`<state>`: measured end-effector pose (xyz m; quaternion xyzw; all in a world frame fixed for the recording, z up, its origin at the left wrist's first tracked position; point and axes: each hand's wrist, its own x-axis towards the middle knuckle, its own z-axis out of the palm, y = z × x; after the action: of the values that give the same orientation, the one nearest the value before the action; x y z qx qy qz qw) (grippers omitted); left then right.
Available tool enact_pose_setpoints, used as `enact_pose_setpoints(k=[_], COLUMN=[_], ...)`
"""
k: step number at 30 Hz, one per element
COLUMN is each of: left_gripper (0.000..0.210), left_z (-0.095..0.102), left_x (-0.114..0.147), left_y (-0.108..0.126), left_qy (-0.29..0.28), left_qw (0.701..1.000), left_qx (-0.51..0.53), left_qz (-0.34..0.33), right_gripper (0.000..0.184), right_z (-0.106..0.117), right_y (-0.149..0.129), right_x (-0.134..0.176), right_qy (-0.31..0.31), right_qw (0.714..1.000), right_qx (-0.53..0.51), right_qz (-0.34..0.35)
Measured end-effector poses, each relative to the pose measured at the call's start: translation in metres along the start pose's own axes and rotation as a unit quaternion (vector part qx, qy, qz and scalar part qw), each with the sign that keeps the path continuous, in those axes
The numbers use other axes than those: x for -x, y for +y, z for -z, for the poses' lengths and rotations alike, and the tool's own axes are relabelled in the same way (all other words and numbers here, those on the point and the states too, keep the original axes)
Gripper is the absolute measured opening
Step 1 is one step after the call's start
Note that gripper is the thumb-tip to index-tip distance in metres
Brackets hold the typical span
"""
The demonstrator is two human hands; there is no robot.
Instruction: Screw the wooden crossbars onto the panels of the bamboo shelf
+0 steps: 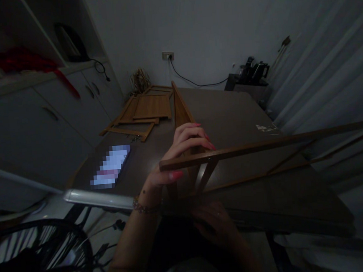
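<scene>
My left hand (185, 142) is closed around the end of a wooden frame (264, 145), thumb on the near side and fingers over the far side. The frame's long slats stretch to the right, over the table. A wooden panel (182, 104) stands on edge behind my left hand, meeting the frame there. In deep shadow at the table's near edge, my right hand (213, 219) is low beneath the frame. Its fingers are too dark to show whether they hold anything.
Flat wooden panels (152, 106) lie at the table's (223, 111) back left, near small metal hardware (135, 138). A lit phone (111, 166) lies at the left. A fan (42, 251) stands at lower left; pale scraps (265, 127) lie at right.
</scene>
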<state>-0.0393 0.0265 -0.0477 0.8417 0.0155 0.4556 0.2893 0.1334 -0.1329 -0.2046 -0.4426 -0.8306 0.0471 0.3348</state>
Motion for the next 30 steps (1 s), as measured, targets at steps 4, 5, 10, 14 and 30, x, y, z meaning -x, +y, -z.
enact_pose_setpoints(k=[4, 5, 10, 14, 30], left_gripper=[0.085, 0.086, 0.085, 0.086, 0.083], left_z=[0.001, 0.001, 0.003, 0.003, 0.002], left_x=[0.001, 0.001, 0.0, -0.001, 0.0], left_y=[-0.001, -0.001, 0.003, 0.006, 0.007], left_qy=[-0.001, -0.004, -0.025, -0.02, -0.016], left_qw=[1.0, 1.0, 0.999, 0.999, 0.999], left_qx=[-0.011, -0.016, -0.04, -0.035, -0.042], left_qz=[0.001, 0.0, -0.005, 0.011, 0.01], right_gripper=[0.031, 0.031, 0.028, 0.026, 0.023], right_z=[0.003, 0.004, 0.001, -0.001, -0.004], right_y=[0.002, 0.002, 0.005, 0.007, 0.0], right_x=[0.001, 0.001, 0.001, 0.002, -0.004], right_qy=[-0.016, -0.017, -0.026, -0.024, 0.042], right_qw=[1.0, 1.0, 1.0, 1.0, 0.999], right_qx=[0.007, 0.007, -0.006, 0.0, 0.011], right_qz=[0.005, 0.005, 0.008, 0.004, -0.001])
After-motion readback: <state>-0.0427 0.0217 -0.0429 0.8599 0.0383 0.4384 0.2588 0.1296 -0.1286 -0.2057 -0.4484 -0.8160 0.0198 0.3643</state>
